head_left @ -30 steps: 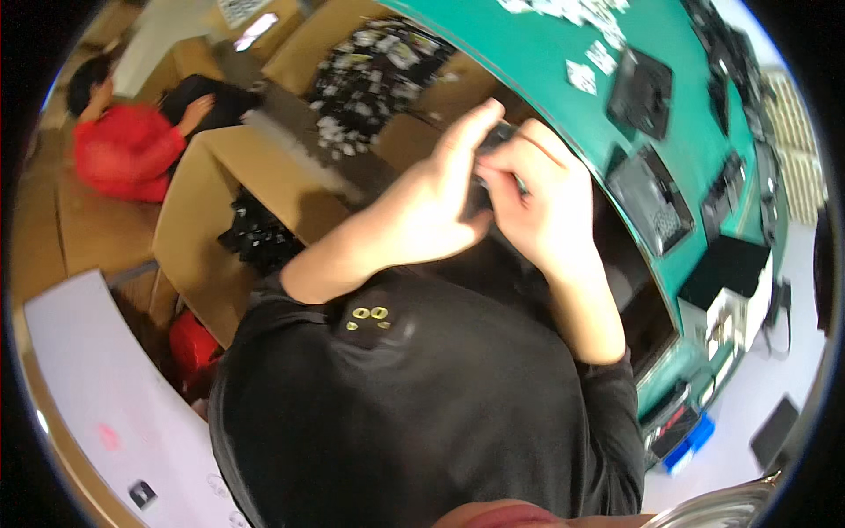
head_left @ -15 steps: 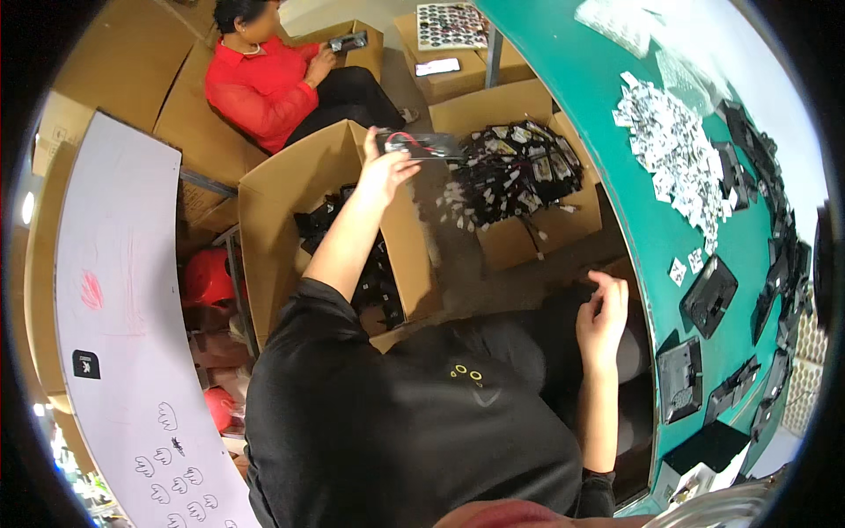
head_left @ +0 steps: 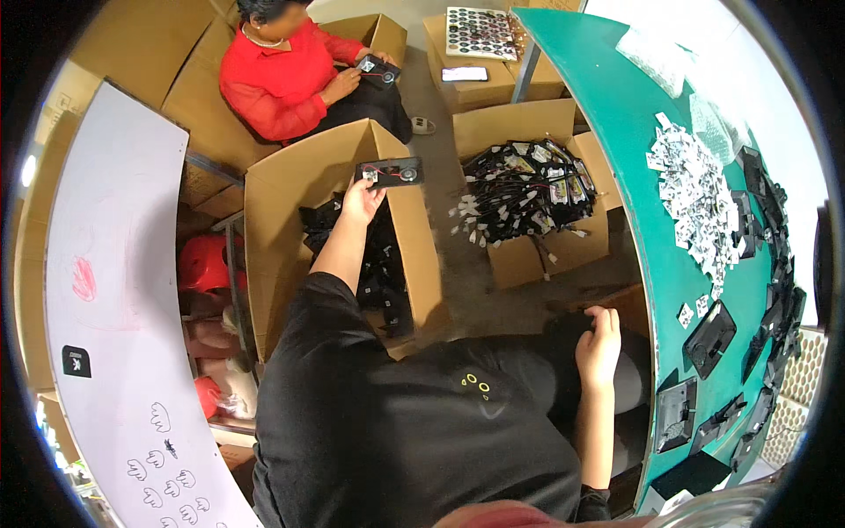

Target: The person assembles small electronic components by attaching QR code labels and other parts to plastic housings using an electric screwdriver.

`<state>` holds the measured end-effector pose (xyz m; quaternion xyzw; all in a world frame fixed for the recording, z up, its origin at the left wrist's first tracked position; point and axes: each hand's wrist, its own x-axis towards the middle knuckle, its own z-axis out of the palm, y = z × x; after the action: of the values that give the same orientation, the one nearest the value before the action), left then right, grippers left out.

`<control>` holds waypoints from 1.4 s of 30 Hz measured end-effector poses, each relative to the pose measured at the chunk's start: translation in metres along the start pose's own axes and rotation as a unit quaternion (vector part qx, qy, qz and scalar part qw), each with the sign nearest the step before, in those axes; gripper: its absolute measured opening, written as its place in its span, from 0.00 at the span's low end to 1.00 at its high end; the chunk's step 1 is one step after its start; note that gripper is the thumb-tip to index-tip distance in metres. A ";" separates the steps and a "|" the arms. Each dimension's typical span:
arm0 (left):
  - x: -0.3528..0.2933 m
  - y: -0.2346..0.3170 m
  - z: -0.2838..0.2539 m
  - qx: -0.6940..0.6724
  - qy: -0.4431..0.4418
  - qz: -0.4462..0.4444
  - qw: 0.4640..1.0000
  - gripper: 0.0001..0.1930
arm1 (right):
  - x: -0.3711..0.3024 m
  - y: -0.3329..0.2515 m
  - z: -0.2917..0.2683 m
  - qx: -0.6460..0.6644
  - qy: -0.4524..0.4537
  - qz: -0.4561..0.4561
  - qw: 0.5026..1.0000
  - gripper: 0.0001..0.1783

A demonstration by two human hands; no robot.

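Note:
My left hand (head_left: 361, 201) is closed on one end of a black plastic speaker box (head_left: 393, 172), a flat rectangular casing with a round speaker, a red wire and a white label. It is held out over the right rim of a tall cardboard box (head_left: 310, 146) that has black plastic pieces (head_left: 384, 273) inside. Above my lap, near the edge of the green table (head_left: 607, 79), hovers my right hand (head_left: 598, 350). Its fingers are loosely bent and I see nothing in them.
A second carton (head_left: 563, 255) holds black parts with wires and white connectors. On the green table lie a heap of white labels (head_left: 691, 198) and several black casings (head_left: 709, 339). A white board (head_left: 123, 264) stands left. Across sits a co-worker in red (head_left: 277, 84), holding a similar black part (head_left: 378, 72).
My left hand has drawn the speaker box left and slightly down, turning its speaker face into view. My right hand has lowered a little. The co-worker has brought their part lower.

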<state>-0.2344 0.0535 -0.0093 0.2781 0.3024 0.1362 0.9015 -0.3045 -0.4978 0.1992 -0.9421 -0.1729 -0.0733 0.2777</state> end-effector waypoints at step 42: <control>0.013 0.010 0.090 0.006 -0.118 0.178 0.977 0.15 | -0.012 -0.001 0.003 -0.047 0.034 -0.011 0.998 0.13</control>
<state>-0.1688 0.0296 0.0503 0.3466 0.1399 0.2586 0.8907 -0.3159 -0.4986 0.1951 -0.9491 -0.1704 -0.1169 0.2377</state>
